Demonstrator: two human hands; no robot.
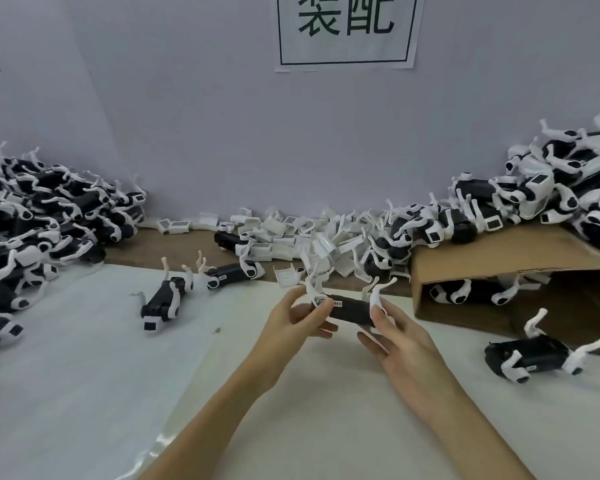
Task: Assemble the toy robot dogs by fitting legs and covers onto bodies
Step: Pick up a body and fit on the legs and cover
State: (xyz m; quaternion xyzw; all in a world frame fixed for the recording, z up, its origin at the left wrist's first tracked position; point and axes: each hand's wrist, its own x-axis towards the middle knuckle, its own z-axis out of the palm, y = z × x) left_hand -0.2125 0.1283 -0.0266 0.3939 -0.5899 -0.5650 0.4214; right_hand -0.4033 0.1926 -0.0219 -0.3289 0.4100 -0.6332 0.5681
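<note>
Box: we find a cardboard box tipped on its side, toy dogs inside.
Body: black body, white legs up, just left of the box.
Hands: our left hand and right hand both grasp it.

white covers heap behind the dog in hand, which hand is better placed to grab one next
Probably the right hand. The heap of white covers lies straight behind the held dog body, about as near either hand, but the left hand has the fuller grip on the body, while the right only pinches its end.
</note>
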